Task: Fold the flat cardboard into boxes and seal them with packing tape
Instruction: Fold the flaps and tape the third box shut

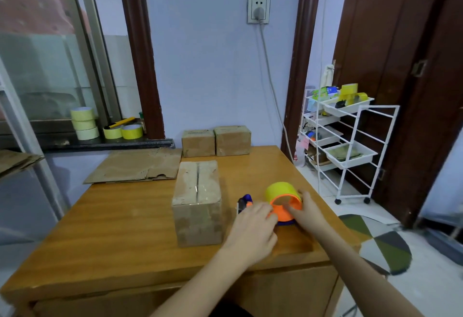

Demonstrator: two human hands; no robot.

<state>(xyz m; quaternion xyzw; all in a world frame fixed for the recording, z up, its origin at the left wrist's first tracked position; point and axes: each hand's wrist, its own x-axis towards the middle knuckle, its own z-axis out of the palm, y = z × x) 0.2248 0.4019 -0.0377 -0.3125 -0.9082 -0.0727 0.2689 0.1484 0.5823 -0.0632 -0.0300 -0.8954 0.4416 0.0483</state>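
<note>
Both hands on the dispenser, lower right of centre. Left hand lies over its near side, fingers curled on it. Right hand grips the yellow tape roll. Box sits just left, top seam taped.

Risks: the cutter end sits beside my left fingers, so a slip could nick them. Pulling tape could snag or stick to itself.

Room: desk edge close on the right. Free space lower left. Flat cardboard upper left, two boxes at the back.
</note>
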